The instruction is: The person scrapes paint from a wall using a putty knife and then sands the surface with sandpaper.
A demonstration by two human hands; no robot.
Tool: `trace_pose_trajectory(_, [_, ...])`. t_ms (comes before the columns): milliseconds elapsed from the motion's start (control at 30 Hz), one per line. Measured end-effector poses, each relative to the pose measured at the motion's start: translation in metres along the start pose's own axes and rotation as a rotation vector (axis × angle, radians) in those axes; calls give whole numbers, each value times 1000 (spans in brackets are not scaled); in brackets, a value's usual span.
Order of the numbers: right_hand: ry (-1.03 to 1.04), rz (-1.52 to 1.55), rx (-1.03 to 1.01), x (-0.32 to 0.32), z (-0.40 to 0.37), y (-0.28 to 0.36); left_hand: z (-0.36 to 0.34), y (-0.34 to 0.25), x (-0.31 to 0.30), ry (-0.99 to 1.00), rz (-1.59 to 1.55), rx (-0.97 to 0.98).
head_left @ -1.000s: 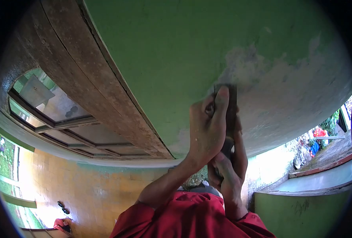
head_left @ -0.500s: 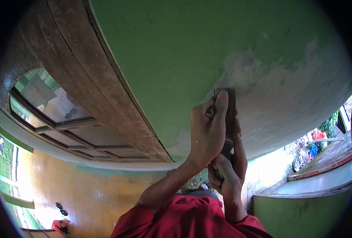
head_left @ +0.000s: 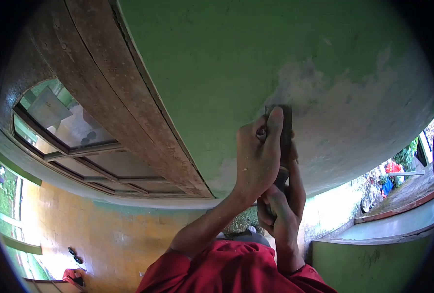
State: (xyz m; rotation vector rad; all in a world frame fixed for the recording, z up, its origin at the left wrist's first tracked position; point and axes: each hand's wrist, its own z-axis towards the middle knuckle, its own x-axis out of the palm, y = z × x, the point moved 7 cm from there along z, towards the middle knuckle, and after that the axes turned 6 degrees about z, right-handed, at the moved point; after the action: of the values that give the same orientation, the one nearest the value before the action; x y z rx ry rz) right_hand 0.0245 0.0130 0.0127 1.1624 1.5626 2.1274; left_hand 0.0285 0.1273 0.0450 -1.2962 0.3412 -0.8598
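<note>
A dark scraper point(head_left: 287, 128) lies flat against the green wall point(head_left: 217, 63), its blade edge at the rim of a grey scraped patch point(head_left: 339, 97). My left hand point(head_left: 255, 158) wraps the blade's upper part, and its forefinger presses along the blade. Below it, my right hand point(head_left: 279, 217) grips the scraper's handle. Both forearms come up from red sleeves point(head_left: 236, 268) at the bottom of the view.
A weathered wooden frame point(head_left: 124, 102) borders the wall on the left, with glass panes point(head_left: 65, 122) beyond it. Yellow floor tiles point(head_left: 104, 234) lie lower left. A low green wall point(head_left: 373, 259) stands at lower right, with plants and a path behind it.
The scraper and both hands slid slightly down the wall, then came back up a little toward the patch's edge. The view shifted slightly.
</note>
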Motion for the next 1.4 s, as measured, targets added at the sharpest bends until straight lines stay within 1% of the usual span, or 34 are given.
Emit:
trace_pose_trajectory(67, [0,27,-5,0,-3,1,-1,-1,-2,-15,48,17])
trace_pose_trajectory(133, [1,29,-6,1,-6,4,1,-7,4,46,-48,13])
trace_pose_trajectory(167, [-10,6,4,0,-7,-1,-3,-4,3,50,-45,8])
trace_pose_trajectory(233, [-7,-22,-5,0,-3,-1,-5,1,-2,13,8,5])
trace_pose_trajectory(333, [15,29,1,0,-3,0,4,-5,3,1,20,42])
trace_pose_trajectory(433, [24,57,-24,2,-3,-1,-1,-1,0,12,24,14])
trace_pose_trajectory(567, [61,60,-32,1,2,5,1,-6,1,-11,-1,50])
trace_pose_trajectory(633, [30,63,-24,-1,2,5,8,-19,7,26,21,85])
trace_pose_trajectory(667, [-1,73,-21,-3,2,5,4,-14,7,26,23,79])
trace_pose_trajectory(733, [27,58,-46,-2,-4,5,0,-4,2,2,23,28])
trace_pose_trajectory(800, [17,1,40,-6,-5,-4,1,-4,2,5,4,28])
trace_pose_trajectory(833, [29,15,24,-4,-5,1,1,-3,3,4,-18,11])
trace_pose_trajectory(867, [23,14,31,-2,-3,4,1,-5,3,3,-18,2])
trace_pose_trajectory(933, [-26,-1,31,-1,2,11,6,-22,8,37,-40,47])
trace_pose_trajectory(1000, [21,3,0,-1,-1,9,-2,-9,3,19,-20,22])
trace_pose_trajectory(1067, [9,-47,29,-6,-4,0,2,-1,2,5,-9,6])
trace_pose_trajectory(1133, [23,-18,55,-3,-3,8,4,-5,4,-13,4,-5])
trace_pose_trajectory(1233, [59,10,39,0,-4,8,1,-4,5,35,-71,-23])
trace_pose_trajectory(1300, [8,-22,10,-6,-1,1,0,-3,4,25,-41,5])
trace_pose_trajectory(1367, [37,-10,-5,1,3,12,2,-7,3,16,-14,18])
trace_pose_trajectory(1400, [60,-2,-7,4,4,18,4,-17,7,36,-62,12])
